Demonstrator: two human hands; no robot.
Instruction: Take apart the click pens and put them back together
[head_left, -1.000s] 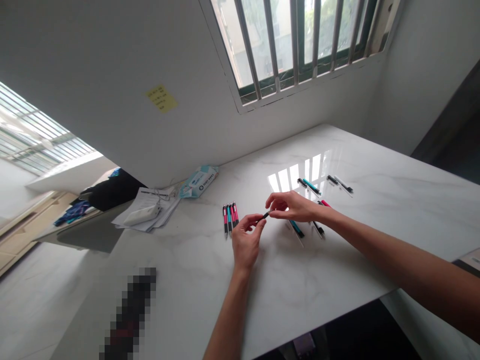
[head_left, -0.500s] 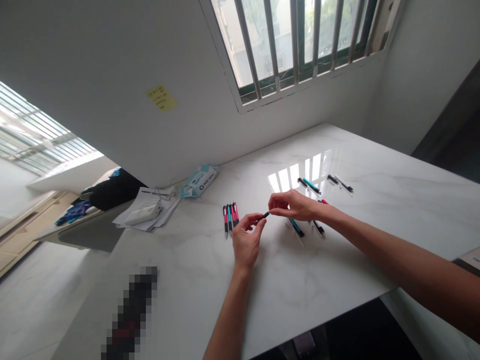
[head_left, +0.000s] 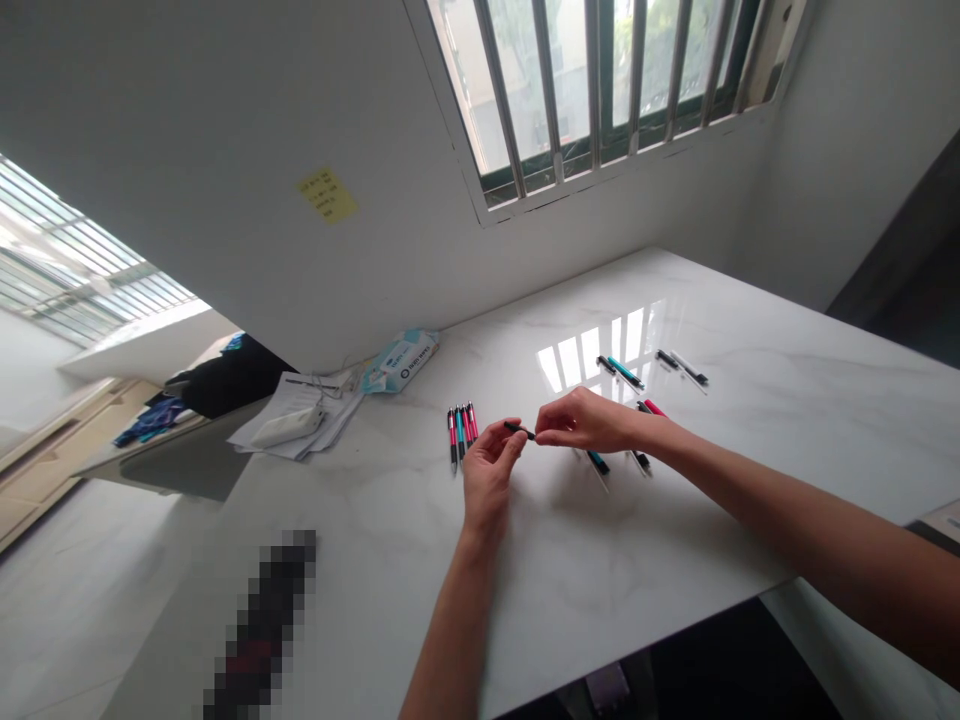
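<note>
Between thumb and fingers, my left hand (head_left: 486, 480) pinches a short black pen part (head_left: 517, 430), slanting above the table. My right hand (head_left: 583, 420) is closed, its thumb and finger at the right end of that part; whether a smaller piece sits in the fingertips is hidden. Left of my hands, several assembled pens (head_left: 461, 432) in red and teal with black grips lie in a row. Under my right hand are a teal pen barrel (head_left: 599, 463), a thin white refill (head_left: 598, 476) and black pen pieces (head_left: 642, 460), partly covered. A red barrel (head_left: 654, 408) shows behind my right wrist.
Farther back lie a teal barrel with pen parts (head_left: 624, 371) and a black-and-white set (head_left: 688, 367). A wipes pack (head_left: 401, 361) and papers (head_left: 289, 410) with a white device lie along the wall. A pixelated dark object (head_left: 262, 620) is at the table's left. The table's front edge (head_left: 645, 640) is near.
The black pen part has turned, its left end now higher and its right end lower. My right fingertips have come down slightly to its right end.
</note>
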